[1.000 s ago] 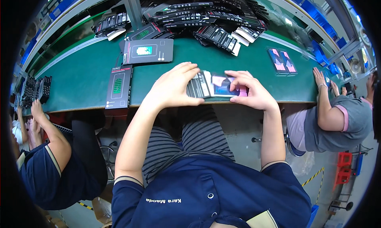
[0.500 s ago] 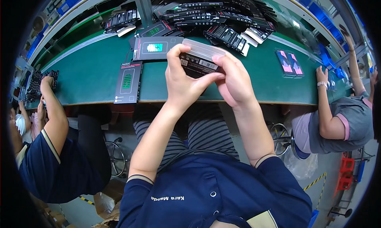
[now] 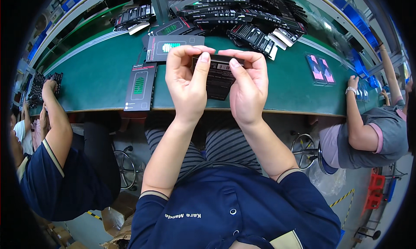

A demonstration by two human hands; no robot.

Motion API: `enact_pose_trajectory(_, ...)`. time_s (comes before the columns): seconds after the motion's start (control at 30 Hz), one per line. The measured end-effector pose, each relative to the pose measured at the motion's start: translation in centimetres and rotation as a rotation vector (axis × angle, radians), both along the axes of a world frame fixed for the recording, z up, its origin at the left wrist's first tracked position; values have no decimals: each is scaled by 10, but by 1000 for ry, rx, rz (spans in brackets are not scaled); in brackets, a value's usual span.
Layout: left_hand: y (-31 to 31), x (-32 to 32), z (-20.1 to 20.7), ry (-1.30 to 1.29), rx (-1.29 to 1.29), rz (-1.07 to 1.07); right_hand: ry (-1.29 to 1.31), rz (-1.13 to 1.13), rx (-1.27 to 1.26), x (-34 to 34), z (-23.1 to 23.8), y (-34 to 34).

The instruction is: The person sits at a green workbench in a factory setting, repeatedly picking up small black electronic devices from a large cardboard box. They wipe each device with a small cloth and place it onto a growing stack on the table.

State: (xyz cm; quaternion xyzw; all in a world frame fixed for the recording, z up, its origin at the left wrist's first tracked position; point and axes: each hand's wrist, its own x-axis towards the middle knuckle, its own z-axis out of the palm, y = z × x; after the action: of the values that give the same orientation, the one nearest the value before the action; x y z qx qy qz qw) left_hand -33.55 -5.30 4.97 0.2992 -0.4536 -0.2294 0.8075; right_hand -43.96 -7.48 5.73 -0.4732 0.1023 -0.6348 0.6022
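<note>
Pinching a black box [image 3: 219, 82], both hands' fingers [image 3: 184, 51] [image 3: 252, 56] curl closed above green tabletop [image 3: 290, 84] — co-workers [image 3: 41, 179] [image 3: 377, 129] alongside.

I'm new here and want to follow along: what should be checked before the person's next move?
1. Left hand gripping the flat black cardboard box with white print: ok, near its upper end.
2. Right hand gripping it too: ok, opposite side.
3. Box's upper end fully closed: cannot tell, partly hidden by the hands.
4. Box's contents: cannot tell, not visible.
5. Dark-grey rectangular box with green battery picture lying flat: ok.
6. Clear plastic packs with pink panels apart from both hands: ok.
</note>
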Motion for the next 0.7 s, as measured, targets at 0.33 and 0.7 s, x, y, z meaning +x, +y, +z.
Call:
enact_pose_trajectory(0.33, 47, 47, -1, 567, 512, -383, 481, -351, -1013, 7, -29, 5)
enact_pose_trajectory(0.7, 83, 100, 7, -1075, 1007, 685, 1426, -349, -1070, 70, -35, -102)
